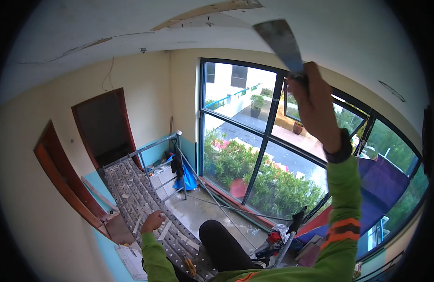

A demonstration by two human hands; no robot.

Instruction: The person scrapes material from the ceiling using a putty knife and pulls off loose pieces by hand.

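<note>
My right hand [315, 105] is raised high, its fingers wrapped round the handle of a putty knife. The knife's broad grey metal blade [281, 42] points up and left, beneath the white ceiling [109, 33]; I cannot tell whether it touches. A ragged strip of exposed brown board [203, 14] and a long crack mark the ceiling left of the blade. My left hand [152, 223] is low, closed over the perforated metal scaffold platform [132, 190]; something small and pale may be at its fingertips. A yellow-orange utility knife [190, 266] lies on the platform near my leg.
White scraps lie scattered over the platform. Scaffold rails [153, 145] rise at its far end, with dark cloth [176, 165] hanging there. A large black-framed window [264, 136] fills the right side. Dark doorways [104, 124] open at left; poles and rubble lie on the floor [193, 211] below.
</note>
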